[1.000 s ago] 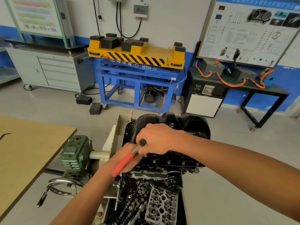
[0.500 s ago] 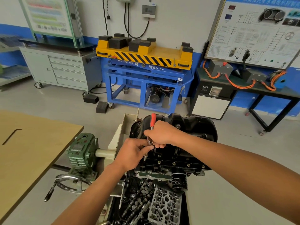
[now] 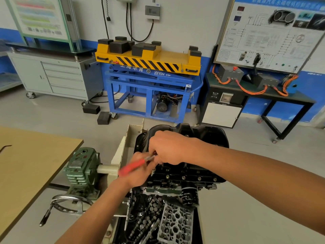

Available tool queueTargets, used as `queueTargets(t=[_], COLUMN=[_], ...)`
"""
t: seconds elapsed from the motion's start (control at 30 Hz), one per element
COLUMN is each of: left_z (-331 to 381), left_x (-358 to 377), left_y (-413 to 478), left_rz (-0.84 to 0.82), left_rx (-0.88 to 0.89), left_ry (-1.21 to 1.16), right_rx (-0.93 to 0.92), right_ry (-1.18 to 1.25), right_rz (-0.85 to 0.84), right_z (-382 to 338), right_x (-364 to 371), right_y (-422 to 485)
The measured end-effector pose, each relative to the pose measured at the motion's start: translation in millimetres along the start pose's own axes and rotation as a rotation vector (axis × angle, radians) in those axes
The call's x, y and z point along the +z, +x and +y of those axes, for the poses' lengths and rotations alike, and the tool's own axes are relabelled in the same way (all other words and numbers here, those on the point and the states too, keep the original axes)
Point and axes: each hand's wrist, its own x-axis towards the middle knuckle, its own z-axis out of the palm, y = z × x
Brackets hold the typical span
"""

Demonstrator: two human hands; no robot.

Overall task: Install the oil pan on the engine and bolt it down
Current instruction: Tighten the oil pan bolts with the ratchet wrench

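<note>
Oil pan [image 3: 207,136] 1 | flange bolts [image 3: 183,177] 4 | ratchet [image 3: 133,167] 1 | right hand [image 3: 168,148], left hand [image 3: 139,175] both grip it

A smooth pale grey floor [image 3: 52,117] runs back to a white wall with a blue band along its base [image 3: 184,23]. At centre against the wall stands a blue steel-framed lift stand with a yellow, black-striped top [image 3: 149,59]. Left of it is a grey metal drawer cabinet on castors [image 3: 58,76]. To the right, a white wiring-diagram board [image 3: 269,32] rises above a black bench strung with orange cables [image 3: 281,95]. A tan wooden table [image 3: 31,155] fills the near left.
</note>
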Motion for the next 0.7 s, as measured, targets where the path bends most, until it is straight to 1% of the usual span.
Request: queueTargets(t=[0.07, 0.13, 0.2, 0.33, 0.4, 0.47, 0.53, 0.6, 0.7], left_z=[-0.7, 0.9, 2.4, 4.2, -0.9, -1.3, -5.1, -7.6, -7.9], left_x=[-5.5, -10.3, -14.1, -10.8, -5.4, -1.8, 3.3, 9.1, 13.5], left_y=[1.3, 1.0, -0.8, 1.5, 1.4, -1.0, -5.5, -7.8, -10.8], left_rz=[0.025, 0.028, 0.023, 0.016, 0.025, 0.027, 0.028, 0.062, 0.137], left_rx=[0.011, 0.033, 0.045, 0.028, 0.029, 0.019, -0.021, -0.067, -0.022], left_ry=[-0.046, -0.057, -0.067, -0.079, -0.092, -0.121, -0.154, -0.151, -0.204], right_rx=[-0.081, -0.143, -0.182, -0.208, -0.205, -0.171, -0.104, 0.020, 0.240], right_ry=[-0.110, -0.235, -0.292, -0.266, -0.187, -0.073, -0.009, 0.023, 0.135], right_rz=[0.021, -0.025, -0.046, -0.076, -0.094, -0.065, -0.014, 0.040, 0.084], right_z=[-1.8, -2.7, 0.0, 9.1, 12.0, 12.2, 9.1, 3.3, -2.2], right_x=[2.6, 5.8, 9.2, 7.1, 3.5, 2.2, 4.0, 10.1, 18.3], right_y=[0.2, 0.5, 1.0, 0.1, -1.5, -2.9, -1.9, 1.6, 10.8])
